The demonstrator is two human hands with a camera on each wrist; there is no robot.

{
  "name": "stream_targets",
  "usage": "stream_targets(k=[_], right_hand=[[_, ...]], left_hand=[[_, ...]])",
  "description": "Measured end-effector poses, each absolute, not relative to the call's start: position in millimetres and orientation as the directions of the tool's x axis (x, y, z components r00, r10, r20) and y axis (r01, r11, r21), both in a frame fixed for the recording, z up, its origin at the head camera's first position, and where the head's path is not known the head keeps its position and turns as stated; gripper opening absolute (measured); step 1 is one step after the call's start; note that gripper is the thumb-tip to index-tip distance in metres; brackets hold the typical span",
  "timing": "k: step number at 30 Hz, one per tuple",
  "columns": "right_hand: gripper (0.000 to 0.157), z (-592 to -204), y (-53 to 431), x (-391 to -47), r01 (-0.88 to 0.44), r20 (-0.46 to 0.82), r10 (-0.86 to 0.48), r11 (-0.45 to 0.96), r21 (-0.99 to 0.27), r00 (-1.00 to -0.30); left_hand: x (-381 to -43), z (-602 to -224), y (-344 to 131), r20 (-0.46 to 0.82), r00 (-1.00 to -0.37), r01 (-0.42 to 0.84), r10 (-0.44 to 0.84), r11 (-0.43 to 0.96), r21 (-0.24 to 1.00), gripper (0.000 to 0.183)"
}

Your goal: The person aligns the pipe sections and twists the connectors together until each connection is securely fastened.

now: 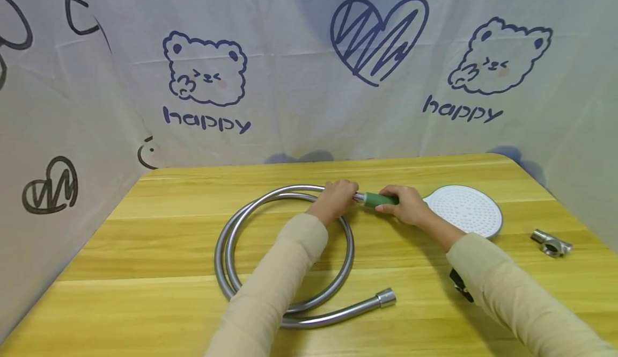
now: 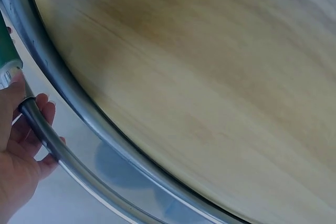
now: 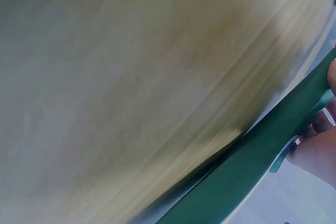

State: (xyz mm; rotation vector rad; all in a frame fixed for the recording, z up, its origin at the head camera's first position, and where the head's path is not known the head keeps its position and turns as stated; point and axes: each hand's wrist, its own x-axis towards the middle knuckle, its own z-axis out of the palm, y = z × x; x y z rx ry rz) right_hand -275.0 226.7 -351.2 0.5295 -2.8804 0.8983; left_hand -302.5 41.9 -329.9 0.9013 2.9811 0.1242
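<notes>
A round white shower head [image 1: 464, 210] with a green handle [image 1: 379, 200] is held over the wooden table by my right hand [image 1: 406, 204], its fingers and thumb around the handle. Against the handle's end sits the metal end of a coiled grey shower hose [image 1: 348, 244]. My left hand [image 1: 336, 200] grips the hose at that end; in the left wrist view its thumb and fingers [image 2: 47, 109] pinch the metal fitting just below the green handle. From the coil, the hose's other end, a silver nut [image 1: 386, 297], points right on the table. The right wrist view shows the green handle [image 3: 252, 156] close up.
A small silver metal fitting [image 1: 551, 243] lies at the table's right side. Beside the right sleeve [image 1: 497, 279] is a small black object [image 1: 461, 286], partly hidden. White cloth [image 1: 294, 67] with drawn bears and hearts hangs behind the wooden table [image 1: 169, 249].
</notes>
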Motion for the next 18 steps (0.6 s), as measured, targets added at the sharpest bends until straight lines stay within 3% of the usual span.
stream_targets(k=[18], right_hand=[[0.030, -352.8, 227.2, -276.5, -0.339, 0.166, -0.297, 0.769, -0.541, -0.940]], left_hand=[[-302.7, -328.9, 46.2, -0.036, -0.853, 0.516, 0.521, 0.852, 0.091, 0.020]])
